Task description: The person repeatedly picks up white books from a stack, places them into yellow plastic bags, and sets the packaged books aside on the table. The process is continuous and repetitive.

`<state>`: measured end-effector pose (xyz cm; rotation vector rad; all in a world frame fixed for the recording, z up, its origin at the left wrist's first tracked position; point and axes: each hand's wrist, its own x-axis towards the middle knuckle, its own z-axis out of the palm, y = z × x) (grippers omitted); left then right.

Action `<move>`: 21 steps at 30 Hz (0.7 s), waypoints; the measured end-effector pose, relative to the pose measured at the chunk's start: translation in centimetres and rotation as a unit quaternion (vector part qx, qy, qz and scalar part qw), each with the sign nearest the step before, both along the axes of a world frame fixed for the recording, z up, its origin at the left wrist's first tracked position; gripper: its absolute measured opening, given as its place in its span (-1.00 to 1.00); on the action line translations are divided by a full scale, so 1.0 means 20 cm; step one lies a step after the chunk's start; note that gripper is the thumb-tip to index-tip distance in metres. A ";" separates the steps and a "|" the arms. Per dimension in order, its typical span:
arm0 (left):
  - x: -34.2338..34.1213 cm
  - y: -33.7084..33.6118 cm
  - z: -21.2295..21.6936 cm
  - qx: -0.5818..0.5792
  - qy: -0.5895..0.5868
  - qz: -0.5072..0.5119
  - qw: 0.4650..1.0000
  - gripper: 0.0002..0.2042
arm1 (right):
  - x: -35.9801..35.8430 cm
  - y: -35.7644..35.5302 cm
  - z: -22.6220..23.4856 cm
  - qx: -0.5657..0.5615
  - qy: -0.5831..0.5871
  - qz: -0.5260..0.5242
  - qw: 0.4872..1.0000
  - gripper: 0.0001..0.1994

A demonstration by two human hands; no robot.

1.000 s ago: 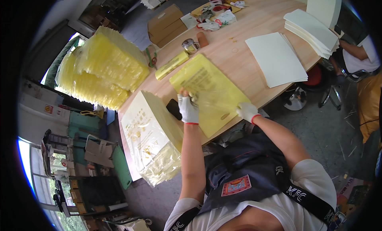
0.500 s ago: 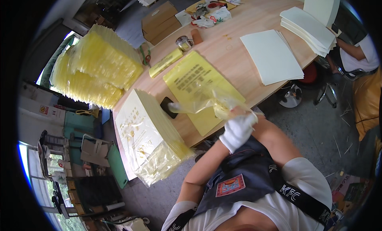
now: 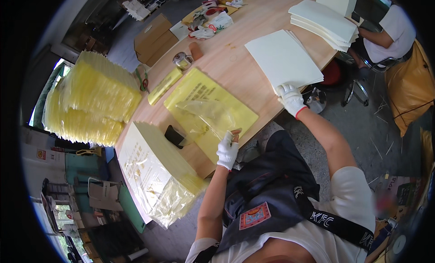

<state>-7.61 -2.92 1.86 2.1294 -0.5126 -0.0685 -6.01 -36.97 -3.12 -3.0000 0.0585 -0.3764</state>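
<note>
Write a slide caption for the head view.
Left hand holds clear plastic over yellow sheet; right hand at white sheets.

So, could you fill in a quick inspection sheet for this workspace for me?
Surface: pale wooden table.
Work items: clear plastic film over a yellow printed piece; white sheets to its right; film-covered stack at the near left.
Clutter: metal mug, dark flat object, spare gloves.
Left hand: gloved, pinching the film's near edge.
Right hand: gloved, fingers at the white sheets' near corner; whether it grips them is unclear.
Cables: nothing seen.
Surroundings: tall yellow stack at the left; seated person and orange sack at the right; thin pale strips on the floor.
</note>
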 end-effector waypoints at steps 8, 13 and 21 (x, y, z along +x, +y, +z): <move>0.09 -0.28 0.07 -0.077 0.215 -0.102 0.968 -0.75 | 0.16 -0.27 0.00 -0.117 -0.039 0.073 0.990 -0.80; 0.09 -0.40 0.03 -0.441 0.575 -0.037 0.688 -0.61 | -0.30 0.35 0.41 0.038 -0.100 0.288 0.952 -0.87; 0.08 -0.15 0.16 -0.089 0.369 -0.066 0.923 -0.47 | -0.48 0.07 -0.05 0.830 0.043 -0.046 0.554 -0.61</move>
